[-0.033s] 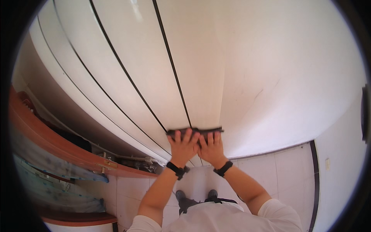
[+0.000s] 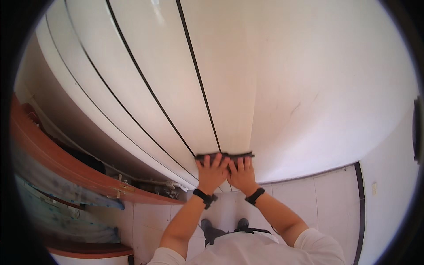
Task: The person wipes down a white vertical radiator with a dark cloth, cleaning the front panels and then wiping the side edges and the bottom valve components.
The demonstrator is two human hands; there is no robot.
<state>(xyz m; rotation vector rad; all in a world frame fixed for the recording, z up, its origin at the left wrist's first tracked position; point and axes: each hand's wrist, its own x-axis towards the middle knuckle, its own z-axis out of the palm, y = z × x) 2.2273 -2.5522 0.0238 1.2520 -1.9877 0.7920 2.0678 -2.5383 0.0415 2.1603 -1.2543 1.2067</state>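
Both my hands lie side by side on a dark folded cloth, pressing it against a tall white panel with black vertical grooves. My left hand has its fingers spread flat over the cloth's left part. Over the right part, my right hand is also flat with fingers apart, its thumb side close to the left hand. The cloth reaches across the last groove onto the plain strip beside it. What is under the fingers is hidden. A black band circles each wrist.
At the left stands a reddish-brown wooden unit with bluish patterned fabric along it. A plain white wall surface spreads to the right, with faint scratches. Pale floor tiles lie below, bordered by a dark strip.
Both hands and the dark cloth have slid a little lower along the panel. My feet stay in place.
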